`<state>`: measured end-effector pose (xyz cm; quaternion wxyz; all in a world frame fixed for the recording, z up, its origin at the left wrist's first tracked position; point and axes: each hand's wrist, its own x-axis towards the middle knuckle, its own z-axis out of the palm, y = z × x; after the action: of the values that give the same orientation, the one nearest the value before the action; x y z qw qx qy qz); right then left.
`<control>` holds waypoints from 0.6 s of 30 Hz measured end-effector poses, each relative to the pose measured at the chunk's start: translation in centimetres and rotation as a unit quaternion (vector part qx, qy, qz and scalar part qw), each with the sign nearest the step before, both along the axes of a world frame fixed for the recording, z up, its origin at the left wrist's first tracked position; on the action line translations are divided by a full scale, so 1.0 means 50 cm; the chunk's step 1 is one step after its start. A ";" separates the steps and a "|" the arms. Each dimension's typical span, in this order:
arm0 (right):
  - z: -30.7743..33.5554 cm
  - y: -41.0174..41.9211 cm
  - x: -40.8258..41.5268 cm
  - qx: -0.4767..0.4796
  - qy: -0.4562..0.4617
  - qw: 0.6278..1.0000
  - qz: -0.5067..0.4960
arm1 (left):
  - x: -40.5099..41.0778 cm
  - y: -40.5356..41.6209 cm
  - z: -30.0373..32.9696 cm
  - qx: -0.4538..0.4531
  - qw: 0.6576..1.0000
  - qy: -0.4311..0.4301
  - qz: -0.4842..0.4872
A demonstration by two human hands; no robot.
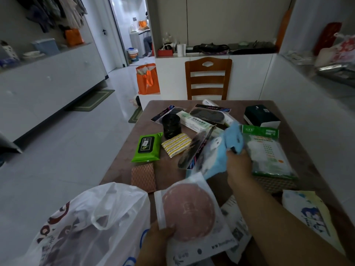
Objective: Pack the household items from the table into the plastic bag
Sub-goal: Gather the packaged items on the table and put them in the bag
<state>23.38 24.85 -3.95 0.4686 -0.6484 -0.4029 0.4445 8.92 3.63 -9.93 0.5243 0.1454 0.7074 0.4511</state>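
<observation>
A white plastic bag [92,223] with red-brown print hangs open at the lower left, beside the table. My left hand [157,240] grips a flat white packet holding a round pink pad [189,210] near the bag's mouth. My right hand [238,164] is closed on a light blue cloth item [224,146] lifted above the table, with a dark packaged item [194,148] blurred beside it. On the brown table [123,154] lie a green wipes pack [147,146], a yellow striped sponge [175,144], a black roll [171,125] and a green-white packet [267,150].
Further back lie a long white-green box [194,122], dark packaged insoles [208,114] and a dark green box [261,116]. A copper mesh pad [143,177] sits near the left edge. A printed pouch [309,215] lies at right. A wooden chair [208,77] stands behind; an orange bag [148,79] on the floor.
</observation>
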 end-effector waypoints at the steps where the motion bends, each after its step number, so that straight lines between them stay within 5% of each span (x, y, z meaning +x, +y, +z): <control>1: 0.020 -0.001 0.012 0.020 0.007 0.999 -0.031 | 0.003 0.001 0.004 -0.020 1.000 0.006 -0.022; 5: 0.075 -0.043 0.072 0.104 0.003 0.992 -0.072 | 0.016 0.006 0.023 -0.053 0.998 -0.008 -0.024; 8: 0.086 -0.111 0.100 0.170 -0.048 0.978 0.113 | 0.028 -0.007 0.033 -0.011 0.995 -0.093 0.018; 12: 0.032 -0.191 0.118 0.139 -0.162 0.887 0.410 | 0.034 -0.020 0.030 0.043 0.975 -0.205 0.074; 15: -0.023 -0.220 0.123 0.070 -0.166 0.838 0.515 | 0.023 -0.011 0.012 0.088 0.968 -0.196 0.128; 18: -0.048 -0.244 0.132 -0.002 -0.069 0.856 0.513 | 0.032 -0.011 0.022 0.040 0.966 -0.248 0.056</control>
<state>29.97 12.64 -6.35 0.1438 -0.3800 -0.7085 0.5770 10.51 3.10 -8.85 0.6506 0.0097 0.5441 0.5296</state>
